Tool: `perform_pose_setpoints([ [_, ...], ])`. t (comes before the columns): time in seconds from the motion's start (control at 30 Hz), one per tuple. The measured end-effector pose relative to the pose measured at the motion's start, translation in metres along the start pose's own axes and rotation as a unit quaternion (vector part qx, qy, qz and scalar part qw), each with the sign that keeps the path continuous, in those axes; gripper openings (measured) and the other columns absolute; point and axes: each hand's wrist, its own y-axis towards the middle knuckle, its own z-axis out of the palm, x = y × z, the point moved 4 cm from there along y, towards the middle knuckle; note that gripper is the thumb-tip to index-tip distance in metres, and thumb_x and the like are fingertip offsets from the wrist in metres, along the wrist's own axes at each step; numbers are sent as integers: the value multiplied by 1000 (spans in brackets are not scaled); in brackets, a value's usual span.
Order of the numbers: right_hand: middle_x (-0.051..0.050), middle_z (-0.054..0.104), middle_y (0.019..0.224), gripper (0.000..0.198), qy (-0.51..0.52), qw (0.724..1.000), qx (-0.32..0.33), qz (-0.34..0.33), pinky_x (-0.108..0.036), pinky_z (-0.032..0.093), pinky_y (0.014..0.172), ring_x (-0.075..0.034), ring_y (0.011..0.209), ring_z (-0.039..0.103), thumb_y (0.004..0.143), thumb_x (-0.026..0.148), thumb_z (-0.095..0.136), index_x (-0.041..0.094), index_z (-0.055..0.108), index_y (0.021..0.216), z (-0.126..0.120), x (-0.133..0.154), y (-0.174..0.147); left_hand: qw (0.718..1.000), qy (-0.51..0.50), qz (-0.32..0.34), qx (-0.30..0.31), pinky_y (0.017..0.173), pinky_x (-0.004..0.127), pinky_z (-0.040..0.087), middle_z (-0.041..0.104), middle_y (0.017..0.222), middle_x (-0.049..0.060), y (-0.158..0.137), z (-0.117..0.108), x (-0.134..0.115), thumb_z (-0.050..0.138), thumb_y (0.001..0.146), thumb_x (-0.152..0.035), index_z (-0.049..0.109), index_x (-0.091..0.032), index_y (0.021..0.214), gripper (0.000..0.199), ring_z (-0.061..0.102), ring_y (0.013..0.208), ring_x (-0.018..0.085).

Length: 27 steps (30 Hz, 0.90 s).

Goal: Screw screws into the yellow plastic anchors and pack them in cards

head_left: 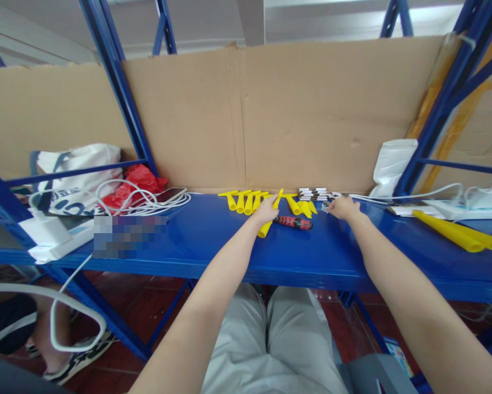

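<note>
My left hand (266,209) is closed around a yellow plastic piece (264,229), a tapered tube whose open end faces me. Beside that hand lies a screwdriver (294,222) with a red and black handle. Farther right, my right hand (345,208) reaches down with its fingertips pinched together at some small shiny parts (325,207); what they grip is too small to make out. Several similar yellow pieces (249,203) with crosspieces stand in a row left of my left hand, and others (294,205) lie between my hands. Behind these is a stack of white and dark strips (312,194).
Two long yellow cones (459,232) lie at the right on the blue shelf (204,230). White cables (147,200), a red plastic bag (134,183) and a cloth bag (81,175) occupy the left. Cardboard (311,115) walls the back; another person's leg (57,334) shows lower left.
</note>
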Motion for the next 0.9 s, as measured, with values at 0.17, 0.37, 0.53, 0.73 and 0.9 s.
perform_pose_setpoints([
  [0.17,-14,63,111,25,-31,998,36,37,-49,41,91,-31,114,51,78,23,49,20,72,89,-3,2,-4,1000,27,-6,4,109,39,33,51,136,16,-2,1,-5,52,65,8,50,-8,131,69,46,128,25],
  [0.37,-12,68,94,23,-34,997,70,-3,-33,48,79,-24,95,63,76,19,51,18,72,83,0,0,0,999,29,-8,16,107,38,36,50,138,15,-2,1,-5,50,64,8,48,-9,133,70,46,127,25],
  [0.53,-12,71,80,27,-84,993,68,-58,-26,49,71,-22,82,67,73,12,51,15,74,86,-2,9,-2,999,41,-12,9,109,37,32,51,136,15,-3,1,-7,51,64,8,49,-10,132,71,46,128,24],
  [0.73,-14,72,85,28,-112,986,80,-97,-22,47,68,-21,82,67,74,10,51,9,75,88,-9,21,-10,999,48,-18,-4,107,36,36,52,135,15,-5,0,-10,51,65,8,48,-9,133,70,47,126,24],
  [0.9,-13,73,82,29,-125,984,79,-97,-21,47,67,-21,79,67,75,10,50,8,75,90,-10,21,-11,999,-12,-48,-18,90,32,51,52,134,15,-6,3,-10,49,69,6,44,-13,136,70,62,104,21],
])
